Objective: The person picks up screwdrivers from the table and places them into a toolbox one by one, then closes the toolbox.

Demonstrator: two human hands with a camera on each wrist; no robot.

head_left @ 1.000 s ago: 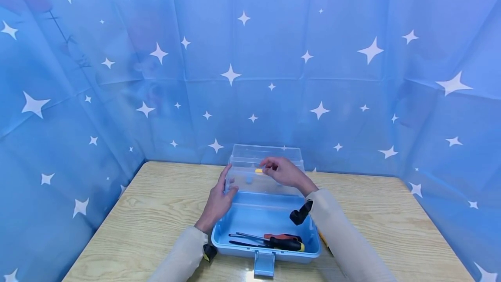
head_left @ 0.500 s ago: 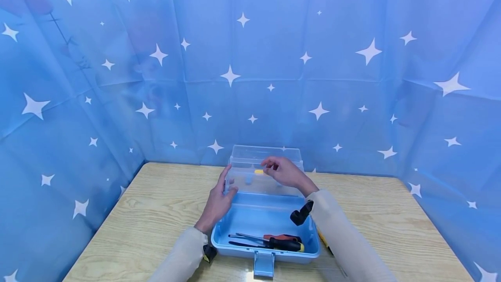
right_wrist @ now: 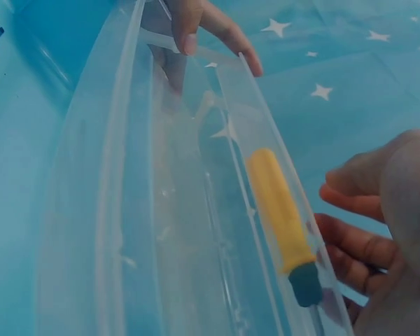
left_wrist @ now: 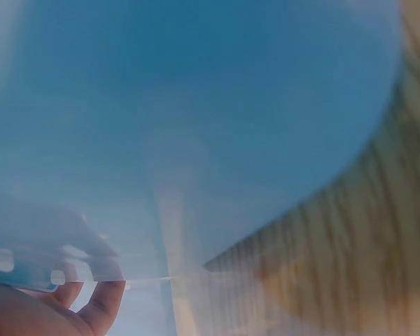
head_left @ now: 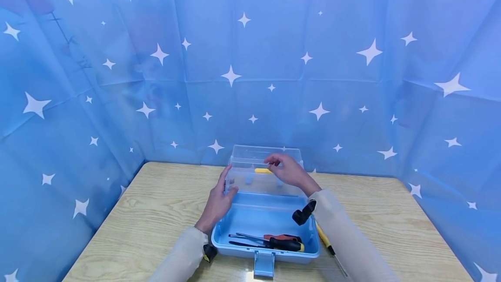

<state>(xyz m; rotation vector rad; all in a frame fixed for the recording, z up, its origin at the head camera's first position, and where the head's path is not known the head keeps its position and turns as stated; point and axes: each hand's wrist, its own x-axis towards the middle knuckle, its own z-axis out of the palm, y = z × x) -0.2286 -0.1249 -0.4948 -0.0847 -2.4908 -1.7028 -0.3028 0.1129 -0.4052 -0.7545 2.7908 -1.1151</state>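
In the head view, an open blue toolbox (head_left: 258, 214) has a clear plastic tray (head_left: 242, 182) raised at its back. My left hand (head_left: 217, 201) grips the tray's left end, thumb on the near side and fingers behind. A yellow-handled screwdriver (right_wrist: 278, 210) lies in the tray's outer channel, its shaft running out of the right wrist view. Beside that channel's outer wall is my right hand (head_left: 287, 171), thumb and fingers loosely bent with nothing between them. Inside the box lie screwdrivers with a red handle (head_left: 274, 236) and a black handle (head_left: 287, 244).
A second yellow-handled screwdriver (head_left: 324, 236) lies on the wooden table (head_left: 156, 216), right of the box and partly beside my right sleeve. The box's latch (head_left: 264, 264) hangs at the front. Behind stands a blue star-patterned curtain (head_left: 274, 55).
My right hand has shifted slightly right, off the yellow handle in the tray, so more of it shows. The sleeve uncovers more of the screwdriver on the table. My left hand stays put.
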